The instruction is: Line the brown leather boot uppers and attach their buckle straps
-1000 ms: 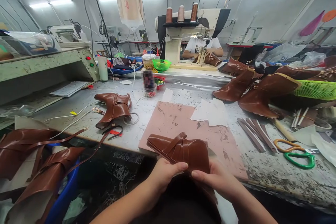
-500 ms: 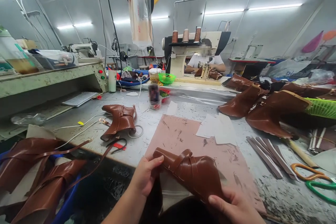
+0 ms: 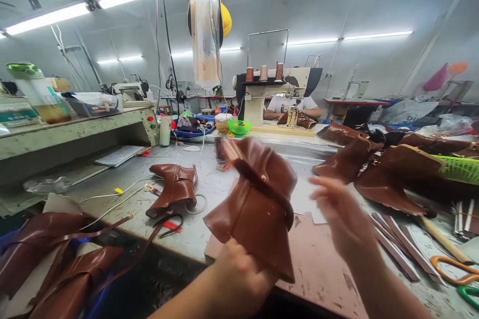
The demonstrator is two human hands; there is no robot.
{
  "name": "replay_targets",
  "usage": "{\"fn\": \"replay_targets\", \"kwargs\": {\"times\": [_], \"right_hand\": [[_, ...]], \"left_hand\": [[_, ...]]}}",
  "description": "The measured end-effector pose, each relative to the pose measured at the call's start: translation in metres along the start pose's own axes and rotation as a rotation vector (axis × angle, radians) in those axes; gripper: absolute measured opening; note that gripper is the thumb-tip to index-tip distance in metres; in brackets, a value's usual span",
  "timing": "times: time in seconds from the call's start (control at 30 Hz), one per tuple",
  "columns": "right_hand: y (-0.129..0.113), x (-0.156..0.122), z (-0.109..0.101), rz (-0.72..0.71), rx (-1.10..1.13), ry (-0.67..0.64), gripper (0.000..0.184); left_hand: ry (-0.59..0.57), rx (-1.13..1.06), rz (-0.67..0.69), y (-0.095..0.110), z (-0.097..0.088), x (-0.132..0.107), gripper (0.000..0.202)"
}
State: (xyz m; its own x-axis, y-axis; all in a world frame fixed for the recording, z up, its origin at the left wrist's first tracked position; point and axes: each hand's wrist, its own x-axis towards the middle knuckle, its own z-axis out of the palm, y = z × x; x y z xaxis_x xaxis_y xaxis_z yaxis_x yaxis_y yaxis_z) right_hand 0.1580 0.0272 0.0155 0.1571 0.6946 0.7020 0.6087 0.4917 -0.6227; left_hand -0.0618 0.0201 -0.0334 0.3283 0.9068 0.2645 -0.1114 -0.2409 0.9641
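My left hand (image 3: 239,279) grips the lower edge of a brown leather boot upper (image 3: 258,204) and holds it upright above the pink cutting mat (image 3: 318,264). A strap runs across the upper's top. My right hand (image 3: 342,219) hovers just right of the upper, blurred by motion, fingers spread and holding nothing. Another brown boot upper (image 3: 174,189) lies on the grey worktable (image 3: 127,204) to the left.
Several brown boot uppers (image 3: 377,169) are piled at the right by a green basket (image 3: 460,167). Leather strips (image 3: 396,244) and orange scissors (image 3: 454,269) lie right of the mat. More uppers (image 3: 48,259) hang at lower left. A person sits behind a sewing machine (image 3: 269,92).
The boot upper went from lying flat in both hands to being lifted and stood upright in my left hand. My right hand let go and moved away to the right.
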Motion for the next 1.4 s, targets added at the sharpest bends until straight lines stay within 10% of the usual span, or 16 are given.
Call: {"fn": "replay_targets", "kwargs": {"times": [0.1,0.17,0.3,0.33,0.47,0.7,0.97,1.1,1.4], "right_hand": [[0.016,-0.038,0.023,0.057,-0.023,-0.510,0.038],[0.029,-0.059,0.031,0.106,-0.117,-0.678,0.036],[0.045,-0.079,0.019,0.099,-0.200,-0.556,0.029],[0.046,-0.082,0.011,0.128,-0.235,-0.533,0.028],[0.045,-0.098,-0.010,0.373,-0.406,-0.664,0.027],[0.061,-0.144,-0.017,0.477,-0.414,-0.596,0.050],[0.050,-0.113,-0.102,0.860,0.070,-0.535,0.030],[0.037,-0.099,-0.109,1.050,0.359,-0.327,0.032],[0.003,-0.056,-0.018,0.358,0.448,-0.544,0.019]], "left_hand": [[-0.523,0.605,0.167,-0.054,0.028,-0.008,0.012],[-0.557,0.721,0.184,-0.062,0.030,-0.020,0.017],[-0.826,0.359,-0.059,-0.003,-0.017,-0.022,0.025],[-0.797,0.289,-0.169,0.014,-0.034,-0.013,0.028],[-0.041,0.337,-0.319,0.025,-0.077,0.045,0.028],[-0.212,0.182,-0.444,-0.042,-0.023,0.095,0.025],[0.124,-0.033,-0.222,-0.054,-0.013,0.045,0.042],[0.219,0.007,-0.079,-0.050,-0.011,0.021,0.066],[-0.065,0.282,-0.012,-0.001,0.005,0.004,0.030]]}}
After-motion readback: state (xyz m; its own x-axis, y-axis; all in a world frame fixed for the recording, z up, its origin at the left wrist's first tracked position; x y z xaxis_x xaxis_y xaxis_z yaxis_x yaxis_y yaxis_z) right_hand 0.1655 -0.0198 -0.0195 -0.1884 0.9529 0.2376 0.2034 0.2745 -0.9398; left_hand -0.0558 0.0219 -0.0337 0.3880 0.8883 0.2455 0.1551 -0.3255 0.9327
